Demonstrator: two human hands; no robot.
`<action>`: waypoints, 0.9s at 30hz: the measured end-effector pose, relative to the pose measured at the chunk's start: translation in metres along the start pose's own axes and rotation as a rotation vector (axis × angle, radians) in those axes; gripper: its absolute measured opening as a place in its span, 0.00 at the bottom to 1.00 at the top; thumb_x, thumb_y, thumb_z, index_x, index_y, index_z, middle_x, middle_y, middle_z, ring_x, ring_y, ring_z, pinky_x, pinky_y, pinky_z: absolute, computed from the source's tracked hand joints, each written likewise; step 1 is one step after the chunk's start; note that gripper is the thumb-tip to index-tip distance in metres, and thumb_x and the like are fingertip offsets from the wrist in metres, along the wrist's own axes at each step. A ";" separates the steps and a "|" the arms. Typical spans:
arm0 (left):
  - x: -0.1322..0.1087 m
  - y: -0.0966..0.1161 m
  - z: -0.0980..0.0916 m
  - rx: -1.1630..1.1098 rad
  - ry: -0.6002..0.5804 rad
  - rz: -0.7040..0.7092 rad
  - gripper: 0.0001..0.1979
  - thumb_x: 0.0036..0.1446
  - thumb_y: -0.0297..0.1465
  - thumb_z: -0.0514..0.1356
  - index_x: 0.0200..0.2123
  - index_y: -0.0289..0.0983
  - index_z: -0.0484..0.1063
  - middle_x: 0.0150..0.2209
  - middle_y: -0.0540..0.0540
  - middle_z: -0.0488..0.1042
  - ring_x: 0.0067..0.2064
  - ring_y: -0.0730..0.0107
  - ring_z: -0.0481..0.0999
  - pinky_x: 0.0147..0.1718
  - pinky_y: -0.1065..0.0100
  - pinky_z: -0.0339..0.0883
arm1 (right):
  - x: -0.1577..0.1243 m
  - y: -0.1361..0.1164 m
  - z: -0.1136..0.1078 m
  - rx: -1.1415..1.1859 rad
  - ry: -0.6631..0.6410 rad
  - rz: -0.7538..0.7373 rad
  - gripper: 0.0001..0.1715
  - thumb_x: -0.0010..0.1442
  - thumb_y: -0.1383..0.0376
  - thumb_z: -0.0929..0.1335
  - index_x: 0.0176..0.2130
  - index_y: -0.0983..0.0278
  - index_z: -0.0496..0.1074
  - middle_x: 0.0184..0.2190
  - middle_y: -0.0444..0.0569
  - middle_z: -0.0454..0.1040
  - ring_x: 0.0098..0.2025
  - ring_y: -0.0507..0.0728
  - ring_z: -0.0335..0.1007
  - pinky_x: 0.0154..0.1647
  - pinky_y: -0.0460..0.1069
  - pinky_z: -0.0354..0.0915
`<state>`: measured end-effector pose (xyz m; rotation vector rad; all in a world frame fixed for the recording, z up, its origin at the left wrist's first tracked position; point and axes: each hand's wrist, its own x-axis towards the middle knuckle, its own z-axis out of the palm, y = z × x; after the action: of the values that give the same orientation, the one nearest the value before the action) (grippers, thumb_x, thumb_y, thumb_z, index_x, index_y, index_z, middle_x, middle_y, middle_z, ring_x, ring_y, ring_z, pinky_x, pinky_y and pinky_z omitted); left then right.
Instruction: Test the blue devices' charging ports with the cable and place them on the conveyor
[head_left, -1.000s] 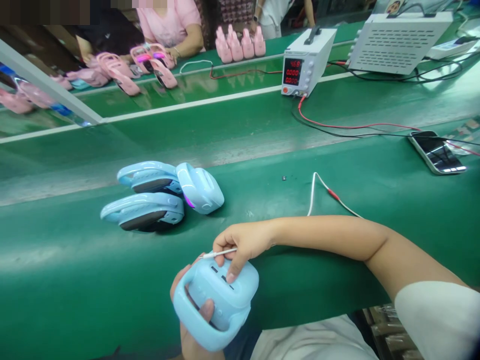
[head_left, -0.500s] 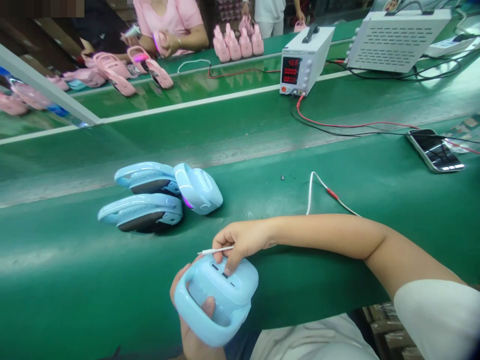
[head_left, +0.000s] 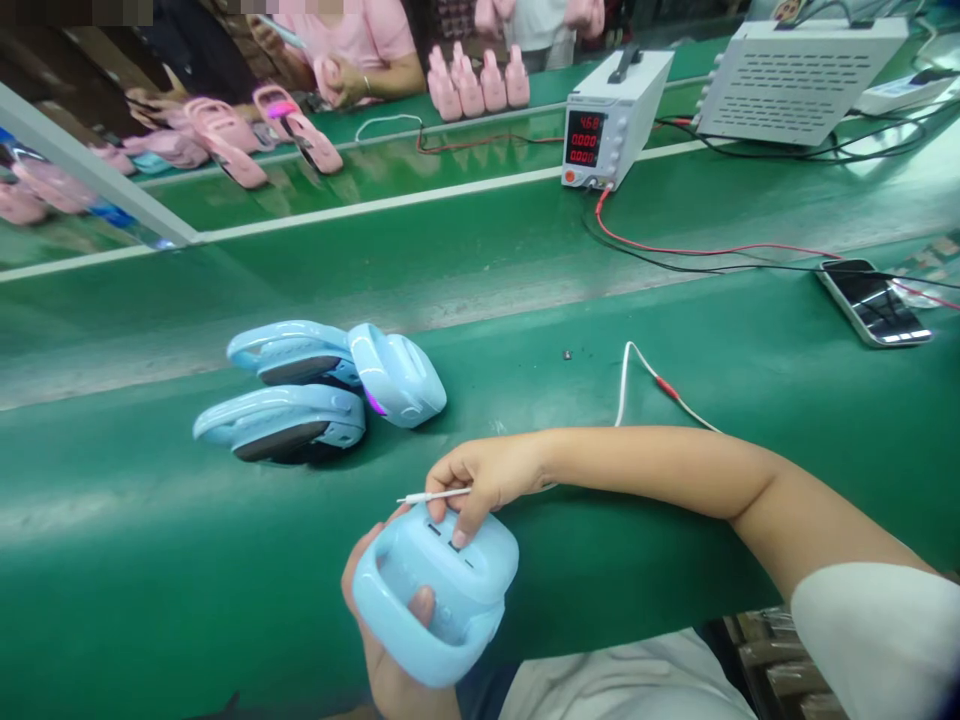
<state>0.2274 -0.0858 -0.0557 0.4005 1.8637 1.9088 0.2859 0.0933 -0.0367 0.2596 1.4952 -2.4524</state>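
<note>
The work surface is a long green belt point(head_left: 150, 520) in parallel lanes, split by white stripes and, at the far left, a slanted grey rail point(head_left: 97, 170). On a far lane stands a supply point(head_left: 611, 120) with red digits lit; red and black leads point(head_left: 675, 250) run from it rightward across the belt. A white vented case point(head_left: 795, 75) stands at the far right corner. A phone point(head_left: 874, 303) lies face up near the right edge. Pink units point(head_left: 480, 85) stand in a row on the far side, near a co-worker's hands point(head_left: 337, 80). Three loose units point(head_left: 315, 390), blue, lie touching one another left of centre.

At the near edge the left hand point(head_left: 390, 650) is clamped on a blue unit point(head_left: 442, 590), thumb through its handle. The right hand point(head_left: 487, 475) pinches a thin white probe point(head_left: 431, 495) just above the unit, one fingertip pressed on its top face. The right forearm lies across the belt and hides part of the white wire point(head_left: 622, 385) behind it
</note>
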 end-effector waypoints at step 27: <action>0.003 0.003 0.001 0.005 -0.038 -0.035 0.31 0.42 0.37 0.65 0.52 0.44 0.64 0.52 0.45 0.70 0.50 0.59 0.71 0.43 0.66 0.69 | -0.010 -0.021 0.008 -0.383 0.092 0.074 0.14 0.46 0.77 0.71 0.30 0.66 0.63 0.25 0.38 0.62 0.27 0.47 0.57 0.25 0.42 0.53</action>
<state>0.2248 -0.0838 -0.0532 0.4007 1.8400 1.8608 0.2889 0.0972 -0.0122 0.3467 1.9154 -2.0681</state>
